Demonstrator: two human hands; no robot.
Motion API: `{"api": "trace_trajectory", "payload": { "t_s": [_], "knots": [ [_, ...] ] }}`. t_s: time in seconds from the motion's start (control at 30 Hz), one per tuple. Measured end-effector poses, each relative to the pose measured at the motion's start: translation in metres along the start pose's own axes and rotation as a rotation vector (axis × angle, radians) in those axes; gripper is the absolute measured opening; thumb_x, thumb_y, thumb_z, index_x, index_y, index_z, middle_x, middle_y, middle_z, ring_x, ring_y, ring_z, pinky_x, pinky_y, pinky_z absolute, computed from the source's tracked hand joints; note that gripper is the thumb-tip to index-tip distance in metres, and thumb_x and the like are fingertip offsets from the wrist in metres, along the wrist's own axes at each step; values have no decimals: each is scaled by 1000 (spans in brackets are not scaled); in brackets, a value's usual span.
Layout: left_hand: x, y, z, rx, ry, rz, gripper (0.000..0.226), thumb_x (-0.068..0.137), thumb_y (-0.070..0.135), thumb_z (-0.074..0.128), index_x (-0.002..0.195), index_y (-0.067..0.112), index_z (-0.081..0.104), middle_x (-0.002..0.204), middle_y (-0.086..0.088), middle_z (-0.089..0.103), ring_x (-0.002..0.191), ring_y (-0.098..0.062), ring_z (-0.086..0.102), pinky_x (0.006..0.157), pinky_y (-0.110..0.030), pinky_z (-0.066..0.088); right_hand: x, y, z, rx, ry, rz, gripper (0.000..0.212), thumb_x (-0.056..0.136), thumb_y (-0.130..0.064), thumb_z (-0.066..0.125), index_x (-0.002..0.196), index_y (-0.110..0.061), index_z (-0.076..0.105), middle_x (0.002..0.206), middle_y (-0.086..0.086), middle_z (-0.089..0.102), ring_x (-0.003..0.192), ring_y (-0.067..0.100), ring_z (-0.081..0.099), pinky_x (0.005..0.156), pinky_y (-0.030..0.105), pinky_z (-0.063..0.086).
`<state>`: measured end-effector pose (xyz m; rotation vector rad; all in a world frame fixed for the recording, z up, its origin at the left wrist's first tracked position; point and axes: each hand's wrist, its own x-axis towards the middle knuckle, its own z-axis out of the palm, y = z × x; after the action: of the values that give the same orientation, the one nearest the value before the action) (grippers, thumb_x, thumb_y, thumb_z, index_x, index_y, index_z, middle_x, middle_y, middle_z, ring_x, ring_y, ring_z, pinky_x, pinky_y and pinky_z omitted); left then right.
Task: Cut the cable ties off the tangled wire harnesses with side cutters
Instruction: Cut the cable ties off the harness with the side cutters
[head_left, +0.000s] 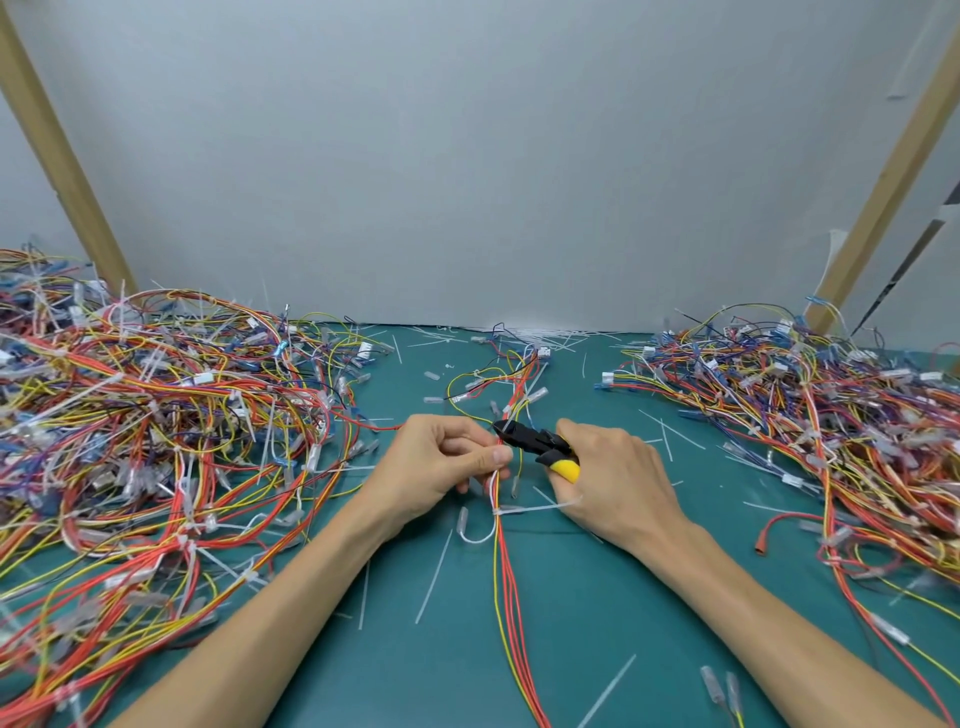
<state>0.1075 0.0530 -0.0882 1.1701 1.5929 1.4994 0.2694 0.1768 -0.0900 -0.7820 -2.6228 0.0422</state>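
- Left hand (441, 460): fingers (496, 456) curled, thumb and forefinger pinching the centre harness (508, 582) partway along its run.
- Right hand (621, 480): fingers wrapped round the yellow grips of the side cutters (535, 441), just right of the centre harness.
- Cutter head is black, tip aimed left, reaching the centre harness just beyond the pinch. Can't tell if the blades are parted or closed.
- White cable tie (530, 508) is on the centre harness just on the near side of the pinch, uncut. Its tail sticks out right, under the right hand.
- Centre harness: red, yellow and white wires lying on the green bench (613, 613), running from near edge towards the back.
- Loose tie offcuts (434, 574) are scattered on both sides of the centre harness.
- Big tangled pile (156, 415) well left of the centre harness, second pile (831, 415) well right.
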Motion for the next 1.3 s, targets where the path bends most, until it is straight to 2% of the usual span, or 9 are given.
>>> {"api": "trace_trajectory", "payload": {
  "t_s": [0.3,0.5,0.73,1.3],
  "knots": [
    [0,1,0,-2,-4,-8,9,85,11,72,80,5,67,67,-6,74,56,-6,64,46,-13,41,-1,-2,-1,5,17,13,24,79,-36,57,78,-24,37,68,-6,45,67,27,42,55,34,30],
    [-1,0,1,51,-28,16,12,86,12,71,78,6,66,67,-5,73,57,-9,64,48,-14,41,-3,-2,-1,-59,65,-35,26,77,-36,64,85,-23,43,79,-4,52,77,26,50,62,32,26],
    [0,-3,3,70,-12,29,14,85,15,73,77,4,67,67,-6,74,57,-8,63,48,-15,42,-2,-2,1,-95,96,-42,28,73,-33,68,93,-18,55,83,-1,54,79,25,48,68,35,36],
    [1,-4,2,88,-13,21,13,85,15,73,79,5,68,68,-5,74,58,-6,64,49,-14,42,-2,-3,1,-110,95,-27,27,72,-35,69,90,-20,54,79,-2,54,76,25,51,64,32,31]
  ]
}}
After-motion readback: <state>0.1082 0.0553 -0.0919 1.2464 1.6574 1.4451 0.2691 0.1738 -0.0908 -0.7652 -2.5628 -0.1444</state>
